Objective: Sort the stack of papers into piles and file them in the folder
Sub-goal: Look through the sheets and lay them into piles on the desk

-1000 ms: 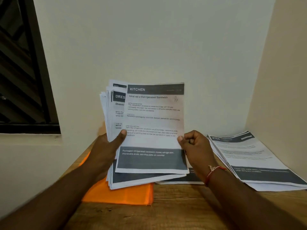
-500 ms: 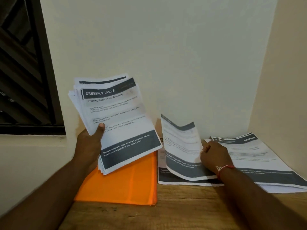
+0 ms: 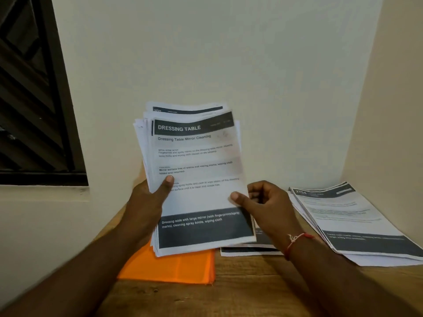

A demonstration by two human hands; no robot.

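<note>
In the head view, a stack of papers (image 3: 196, 179) is held upright above the table (image 3: 240, 294), roughly in the middle of the scene and in front of the pale wall (image 3: 206, 53). The stack is gripped at its left edge by the left hand (image 3: 146, 202), with the thumb laid across the front and the fingers hidden behind the sheets. The top sheet (image 3: 201, 197), headed "DRESSING TABLE", is pinched at its right edge by the right hand (image 3: 263, 202): the thumb is pressed onto the paper and the other fingers are curled close beside the edge. A red string bracelet (image 3: 295, 241) is worn on the right wrist. An orange folder (image 3: 174, 268) is lying flat on the table under the lower left of the stack, closed, near the left edge of the table. A low pile of printed sheets (image 3: 247, 250) is lying just to the right of the folder, mostly hidden behind the stack and the right wrist. A further, thicker pile (image 3: 348, 220) is spread at the far right, close to the side wall. A dark window (image 3: 29, 110) is seen at the far left.
</note>
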